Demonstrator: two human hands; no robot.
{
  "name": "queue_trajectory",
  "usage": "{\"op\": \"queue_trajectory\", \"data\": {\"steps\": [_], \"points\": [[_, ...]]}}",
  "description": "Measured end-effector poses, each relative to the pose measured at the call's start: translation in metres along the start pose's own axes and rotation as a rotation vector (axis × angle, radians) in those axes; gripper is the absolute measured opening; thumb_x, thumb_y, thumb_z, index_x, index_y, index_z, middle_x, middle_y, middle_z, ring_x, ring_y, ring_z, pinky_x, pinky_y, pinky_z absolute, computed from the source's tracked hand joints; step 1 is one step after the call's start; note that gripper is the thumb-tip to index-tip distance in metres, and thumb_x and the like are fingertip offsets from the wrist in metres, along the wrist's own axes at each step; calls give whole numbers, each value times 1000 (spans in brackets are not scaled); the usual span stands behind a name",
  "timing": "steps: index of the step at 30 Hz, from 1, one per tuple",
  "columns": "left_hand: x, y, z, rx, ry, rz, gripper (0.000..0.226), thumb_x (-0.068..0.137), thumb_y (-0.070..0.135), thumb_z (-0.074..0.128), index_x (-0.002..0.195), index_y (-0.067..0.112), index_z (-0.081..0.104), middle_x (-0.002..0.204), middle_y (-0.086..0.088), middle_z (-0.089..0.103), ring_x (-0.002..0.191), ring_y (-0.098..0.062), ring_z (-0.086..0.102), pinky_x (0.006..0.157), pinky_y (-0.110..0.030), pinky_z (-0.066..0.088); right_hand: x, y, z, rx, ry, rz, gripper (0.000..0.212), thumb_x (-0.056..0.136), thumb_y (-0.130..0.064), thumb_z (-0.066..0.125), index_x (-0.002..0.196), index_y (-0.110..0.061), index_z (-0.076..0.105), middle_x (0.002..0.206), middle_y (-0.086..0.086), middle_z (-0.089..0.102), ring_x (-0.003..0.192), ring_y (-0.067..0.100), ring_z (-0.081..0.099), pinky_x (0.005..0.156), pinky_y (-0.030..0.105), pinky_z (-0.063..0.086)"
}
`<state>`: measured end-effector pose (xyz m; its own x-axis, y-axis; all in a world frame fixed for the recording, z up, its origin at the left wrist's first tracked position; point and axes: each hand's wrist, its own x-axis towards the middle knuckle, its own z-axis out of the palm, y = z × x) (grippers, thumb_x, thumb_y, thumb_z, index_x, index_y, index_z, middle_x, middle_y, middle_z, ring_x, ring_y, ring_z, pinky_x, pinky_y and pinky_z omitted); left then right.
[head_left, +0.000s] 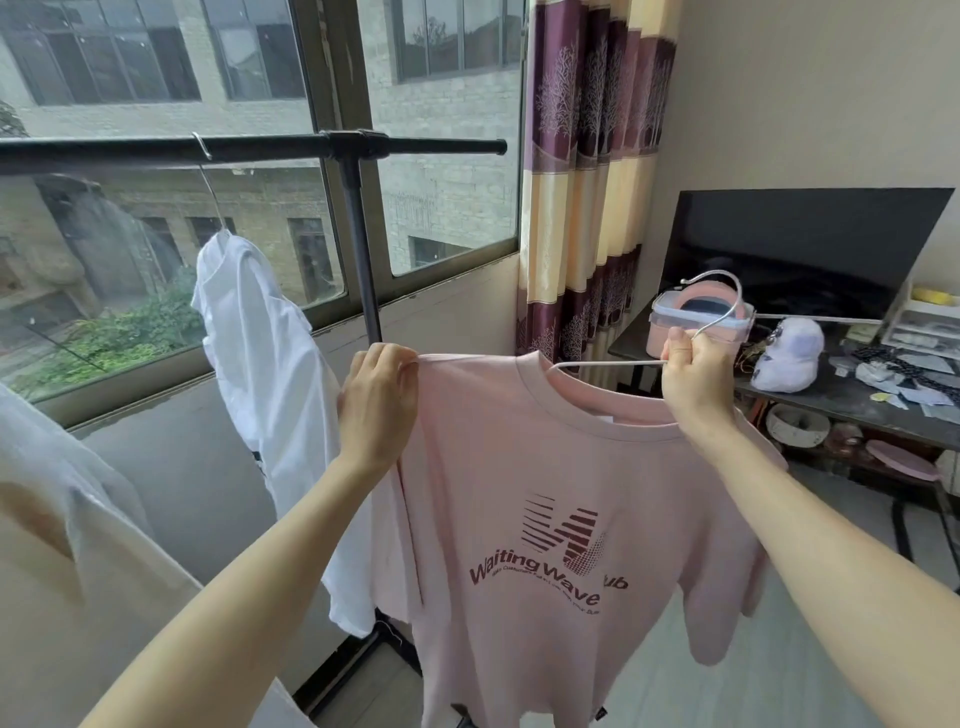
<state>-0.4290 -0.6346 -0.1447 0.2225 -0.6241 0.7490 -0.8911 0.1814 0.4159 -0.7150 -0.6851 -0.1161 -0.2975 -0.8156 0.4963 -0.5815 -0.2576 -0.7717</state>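
A pink T-shirt (545, 509) with a dark red printed logo hangs in front of me, held up in the air. My left hand (379, 395) pinches its left shoulder seam. My right hand (693, 379) grips a thin metal hanger (727, 301) at the base of its hook; one hanger arm runs inside the collar, the other sticks out to the right. A black clothes rail (260, 148) crosses above and behind, at the left. On it a white shirt (260, 364) hangs from another wire hanger.
The rail's black upright post (358, 234) stands just behind my left hand. A window lies behind the rail and a purple and cream curtain (587, 182) to its right. A dark cluttered table (852, 395) with a screen stands at the right. Pale fabric (67, 545) fills the lower left.
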Motion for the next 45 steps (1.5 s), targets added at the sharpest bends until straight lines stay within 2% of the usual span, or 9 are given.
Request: {"op": "queue_trajectory", "data": {"steps": [6, 11, 14, 19, 24, 30, 37, 41, 45], "points": [[-6, -5, -3, -129, -86, -161, 14, 91, 9, 52, 100, 9, 63, 96, -8, 68, 92, -28, 60, 71, -32, 42, -7, -7, 10, -40, -34, -30, 32, 99, -23, 36, 79, -5, 51, 79, 21, 60, 76, 34, 53, 66, 34, 33], [-3, -11, -1, -27, -336, -328, 28, 89, 7, 43, 110, 14, 61, 111, -7, 65, 104, -28, 57, 84, -34, 46, -11, -13, 20, 9, -67, -34, 32, 99, -25, 36, 75, -9, 51, 75, 8, 56, 75, 27, 51, 70, 33, 35], [1, -3, -3, -138, -325, -138, 25, 90, 11, 48, 110, 12, 64, 111, -6, 64, 104, -24, 58, 90, -33, 44, -15, -17, 24, 14, -111, -58, 33, 99, -25, 37, 73, -11, 52, 74, 7, 57, 75, 27, 51, 71, 35, 38], [-3, 18, 6, 1, -741, 123, 32, 96, 34, 43, 110, 12, 62, 106, -5, 65, 98, -24, 58, 84, -38, 46, -25, -28, 35, 71, -201, -114, 31, 98, -27, 41, 72, -15, 56, 65, -1, 56, 71, 27, 55, 70, 39, 44], [-13, 16, 13, -74, -651, 52, 33, 98, 25, 42, 91, 1, 62, 84, -13, 64, 83, -34, 56, 75, -42, 46, -30, -26, 36, 36, -232, -139, 30, 98, -24, 42, 71, -17, 54, 60, -9, 52, 71, 24, 53, 68, 32, 40], [-22, 27, 6, -120, -388, 185, 37, 93, 30, 38, 99, 13, 70, 96, -4, 69, 91, -27, 61, 75, -37, 48, -39, -20, 43, -25, -277, -92, 38, 97, -24, 41, 59, -26, 43, 54, -11, 44, 69, 23, 48, 66, 30, 34], [-25, 20, -7, -366, -528, -30, 19, 90, 27, 58, 100, 19, 73, 98, 5, 67, 91, -8, 62, 77, -15, 44, -40, -14, 43, 71, -208, -20, 31, 98, -22, 40, 71, -12, 52, 61, -2, 51, 71, 24, 50, 67, 29, 35], [-28, 18, -9, -131, -534, -12, 20, 89, 30, 60, 105, 20, 68, 91, 4, 68, 82, -17, 61, 74, -31, 49, -46, -24, 47, 105, -234, -35, 30, 98, -23, 41, 73, -12, 54, 56, -7, 45, 62, 20, 45, 66, 27, 32], [-29, 21, -4, 46, -549, 53, 25, 93, 27, 51, 72, 12, 51, 66, 5, 46, 69, -24, 44, 57, -32, 34, -52, -35, 50, 138, -316, -102, 28, 97, -23, 42, 79, -12, 60, 59, -8, 50, 63, 16, 49, 65, 27, 35]]}}
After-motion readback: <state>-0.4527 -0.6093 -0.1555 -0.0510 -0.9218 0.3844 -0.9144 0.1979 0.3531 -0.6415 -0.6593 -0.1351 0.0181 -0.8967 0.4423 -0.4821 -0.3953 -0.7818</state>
